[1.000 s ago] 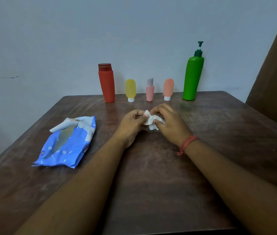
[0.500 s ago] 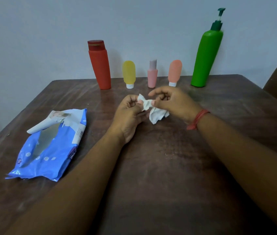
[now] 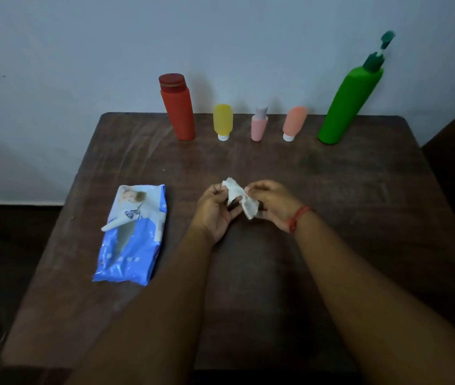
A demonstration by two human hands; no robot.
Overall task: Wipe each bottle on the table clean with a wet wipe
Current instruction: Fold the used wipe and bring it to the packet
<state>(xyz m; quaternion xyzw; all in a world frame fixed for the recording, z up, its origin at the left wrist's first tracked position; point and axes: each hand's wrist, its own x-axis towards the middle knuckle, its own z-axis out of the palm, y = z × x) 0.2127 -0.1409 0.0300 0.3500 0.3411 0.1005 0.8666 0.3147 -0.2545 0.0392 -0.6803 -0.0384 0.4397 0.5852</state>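
Several bottles stand in a row at the table's far edge: a red bottle (image 3: 177, 108), a small yellow one (image 3: 222, 121), a small pink one (image 3: 259, 126), a small orange one (image 3: 293, 122) and a tall green pump bottle (image 3: 348, 102). A crumpled white wet wipe (image 3: 239, 196) is pinched between my left hand (image 3: 216, 208) and my right hand (image 3: 272, 202) above the table's middle, well short of the bottles. Each hand grips one end of the wipe.
A blue wet-wipe pack (image 3: 131, 234) lies to the left of my hands with its flap peeled up. The brown wooden table (image 3: 360, 218) ends at a pale wall behind the bottles. Dark floor lies to the left.
The view has pulled back and tilted, so the bottles look farther off. My hands have drawn the wipe slightly apart and lower; the wipe stays held by both.
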